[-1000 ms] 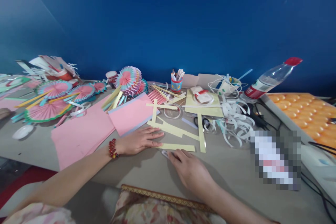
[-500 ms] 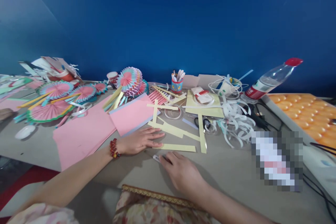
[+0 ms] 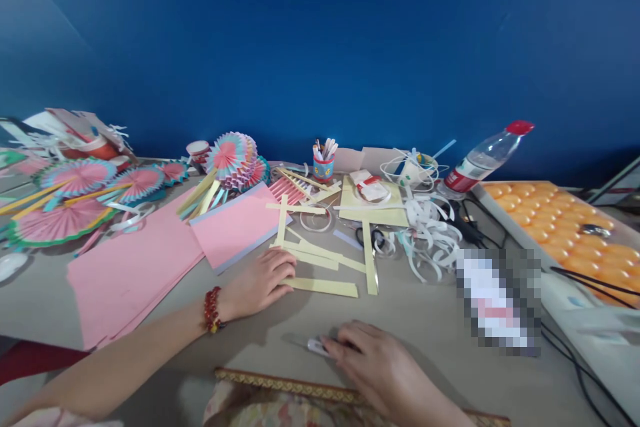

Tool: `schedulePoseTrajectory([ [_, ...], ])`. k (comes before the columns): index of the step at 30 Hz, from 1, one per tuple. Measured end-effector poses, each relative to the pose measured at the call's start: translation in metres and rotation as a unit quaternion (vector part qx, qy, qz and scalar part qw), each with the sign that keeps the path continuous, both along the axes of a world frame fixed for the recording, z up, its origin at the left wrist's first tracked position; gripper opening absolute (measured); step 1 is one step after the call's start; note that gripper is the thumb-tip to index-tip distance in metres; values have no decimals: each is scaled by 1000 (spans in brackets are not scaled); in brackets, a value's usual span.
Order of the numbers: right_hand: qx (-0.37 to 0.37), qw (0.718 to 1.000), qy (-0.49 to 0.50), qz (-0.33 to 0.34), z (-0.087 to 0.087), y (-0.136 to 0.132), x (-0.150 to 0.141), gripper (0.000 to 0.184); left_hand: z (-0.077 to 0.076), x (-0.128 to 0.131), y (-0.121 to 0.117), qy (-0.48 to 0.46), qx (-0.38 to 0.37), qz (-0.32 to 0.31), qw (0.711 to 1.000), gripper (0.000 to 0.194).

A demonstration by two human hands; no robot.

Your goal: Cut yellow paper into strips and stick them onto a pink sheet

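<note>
Here the left hand curled at the left end of a yellow strip, its grip unclear. Apart from it, the right hand pinched a white-handled tool pointing left. Behind, a blue cup held pens.

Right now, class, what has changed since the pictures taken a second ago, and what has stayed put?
The right hand, still holding the white-handled cutter, has drawn back from the pale yellow paper strip, nearer the person. The left hand has curled in its outspread fingers. The whole view has swung slightly right. The strip, the pink paper sheets and the red-capped bottle stayed in place.
</note>
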State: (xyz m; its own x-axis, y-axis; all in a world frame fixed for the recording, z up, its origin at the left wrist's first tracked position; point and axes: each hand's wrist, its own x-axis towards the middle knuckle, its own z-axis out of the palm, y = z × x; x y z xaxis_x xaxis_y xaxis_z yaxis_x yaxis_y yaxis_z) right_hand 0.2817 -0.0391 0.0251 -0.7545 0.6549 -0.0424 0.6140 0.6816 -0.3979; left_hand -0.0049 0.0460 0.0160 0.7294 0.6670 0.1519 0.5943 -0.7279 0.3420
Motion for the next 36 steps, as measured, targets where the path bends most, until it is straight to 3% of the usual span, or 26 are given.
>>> schedulePoseTrajectory([
  [8,-2,999,44,-13,-4,-2,7,31,4,3,12,-7,20,-9,1000,24],
  [17,13,997,74,-28,-7,3,33,33,12,-2,21,-3,-14,12,1000,15],
  [27,14,995,76,-56,-8,5,49,37,9,5,14,18,19,-9,1000,3],
  [36,7,994,81,-76,-13,5,57,36,4,3,16,-7,31,-28,999,16],
])
